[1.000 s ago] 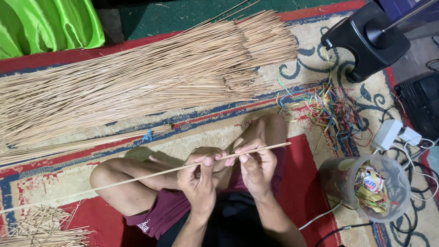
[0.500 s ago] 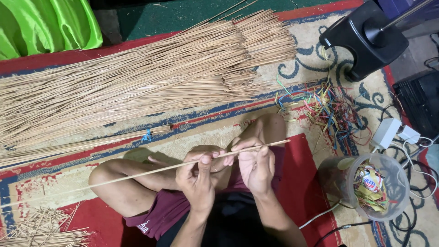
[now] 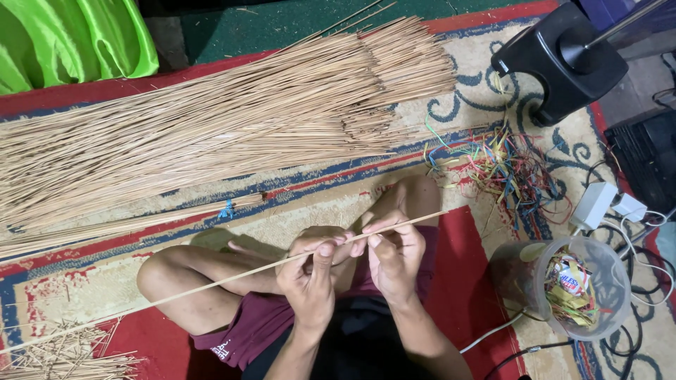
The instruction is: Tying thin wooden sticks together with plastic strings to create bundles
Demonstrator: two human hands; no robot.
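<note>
Two hands pinch one long thin tan stick (image 3: 232, 278) near its right end, over lap. Left hand (image 3: 310, 271) closed on stick, right hand (image 3: 394, 250) closed on it just beside. Keep grip tight, hands close, stick level. Big tan stick pile (image 3: 211, 119) lies ahead on patterned rug (image 3: 317, 190); coloured strips (image 3: 510, 169) to right.

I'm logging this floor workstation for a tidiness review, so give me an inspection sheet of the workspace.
Surface: patterned rug, red, cream and blue.
Job's things: one long thin stick held across the lap; big stick pile; tied stick bundle.
Clutter: coloured strips; short stick offcuts; clear tub of wrappers.
Grippers: left hand and right hand both pinch the stick.
Cables: white adapter and dark and white cords at the right.
Surroundings: black stand base; green plastic.
</note>
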